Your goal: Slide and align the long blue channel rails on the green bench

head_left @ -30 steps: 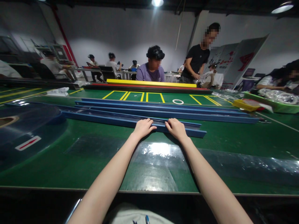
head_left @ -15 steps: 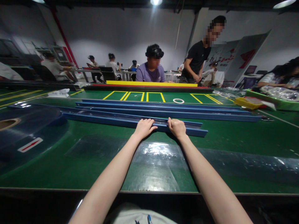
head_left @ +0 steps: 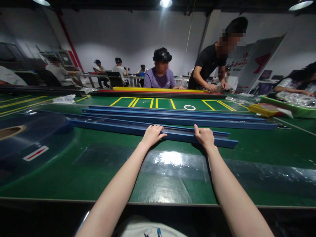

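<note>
A long blue channel (head_left: 180, 136) lies slantwise across the green table in front of me, its right end past my hands. My left hand (head_left: 153, 134) is closed over it, fingers across the channel and thumb at the near side. To the right, my right hand (head_left: 205, 135) grips the same channel with the fingers curled in and the thumb up along it. Clear film seems to lie inside the channel, though its edges are hard to make out. Just behind are more blue channels (head_left: 177, 120), lying side by side.
At left lies a large roll of clear film (head_left: 55, 135) with a red-arrow label. Clear film sheets (head_left: 170, 168) cover part of the near table. Farther back are a white ring (head_left: 189, 107), a yellow tray (head_left: 263, 111), yellow and black strips, and co-workers.
My right hand has moved to the right, and the blue channel has slid right with it. My left hand stays in nearly the same place. A standing co-worker's hands have reached toward the strips.
</note>
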